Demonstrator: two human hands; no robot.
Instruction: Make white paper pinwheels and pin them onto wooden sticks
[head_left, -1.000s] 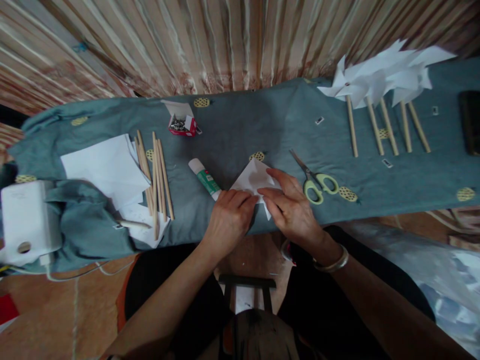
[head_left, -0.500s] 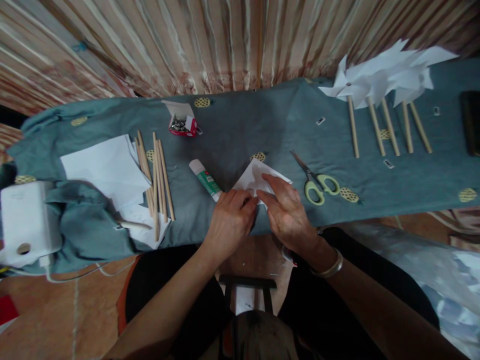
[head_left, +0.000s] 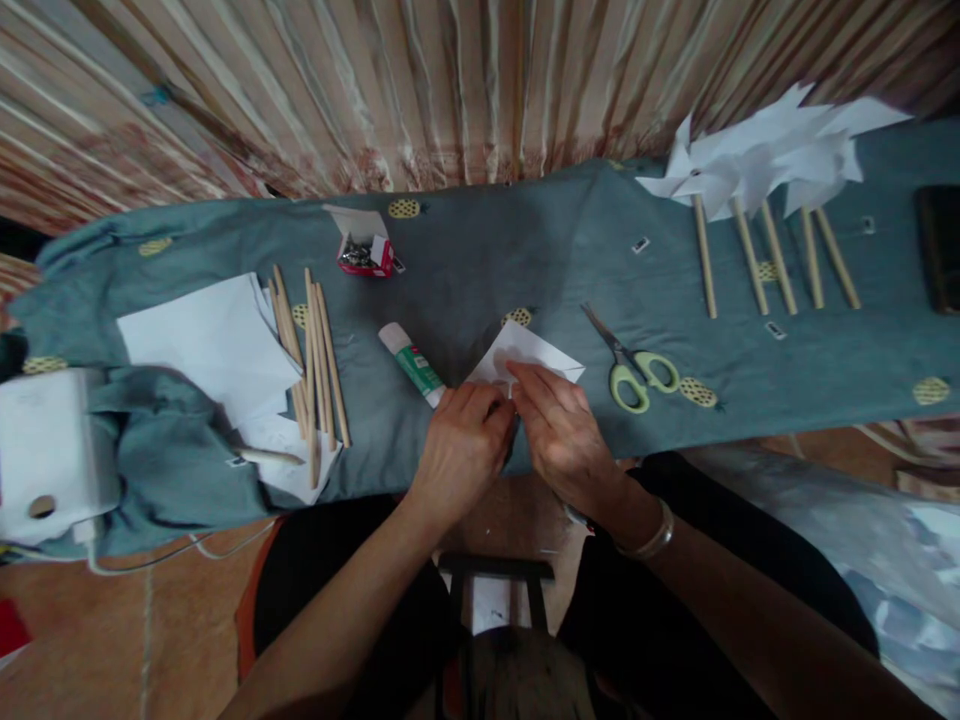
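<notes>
A folded white paper (head_left: 529, 352) lies on the blue-grey cloth (head_left: 480, 270) at the table's near edge. My left hand (head_left: 461, 445) presses down on its left corner with the fingers curled together. My right hand (head_left: 559, 430) lies over its near right part, fingertips pinching the paper beside the left hand. A glue stick (head_left: 411, 362) rests just left of my left hand. Green-handled scissors (head_left: 630, 365) lie to the right of my right hand.
Loose wooden sticks (head_left: 311, 350) and white paper sheets (head_left: 214, 345) lie at the left, next to a white box-shaped appliance (head_left: 49, 450). A small red box of pins (head_left: 364, 255) stands behind. Finished paper pinwheels (head_left: 765, 165) on sticks lie at the far right.
My right hand slid left along the paper until its fingertips met my left hand. More of the paper's right corner now shows. The left hand stayed in place.
</notes>
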